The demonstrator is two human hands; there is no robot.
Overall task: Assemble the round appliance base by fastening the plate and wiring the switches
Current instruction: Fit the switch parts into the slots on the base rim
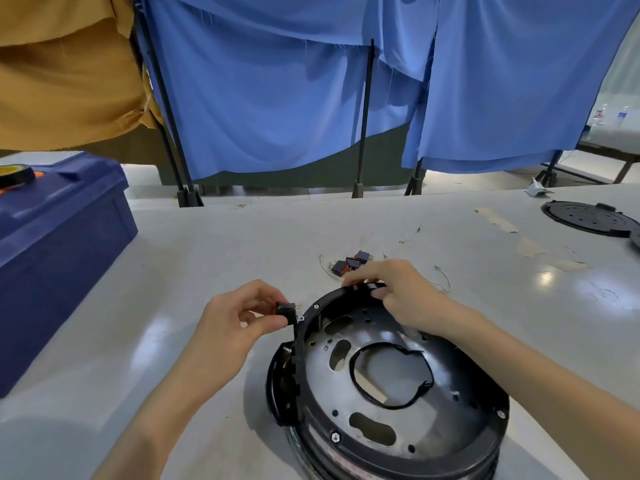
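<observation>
The bench [207, 258] carries everything, with a blue crate [59, 244] at my left and a black round cover [588, 220] far off to the right. The round appliance base [381, 467] sits right in front of me, open side up and tilted a little toward me. Inside it lies the metal plate [433, 420], and a black wire loop [352, 370] runs round its centre hole.

My right hand [401, 289] is on the far rim of the base, fingers curled over the edge and clamped on it to steady the shell. My left hand [235, 317] is just outside the base's left wall. Its thumb and fingers pinch a small black rocker switch [286, 311], with the terminals pointing toward the wall and nearly touching it.

Beyond the base, three spare switches [349, 263] lie in a cluster. Thin loose wires [441, 280] are scattered near them.

I can see a hex screw [335, 437] at the near rim and two more round the ring, so I judge the plate already fastened. The switch work looks barely begun. This first switch is not yet seated, the others wait on the bench, and no loose wire is joined to any terminal that I can see.
</observation>
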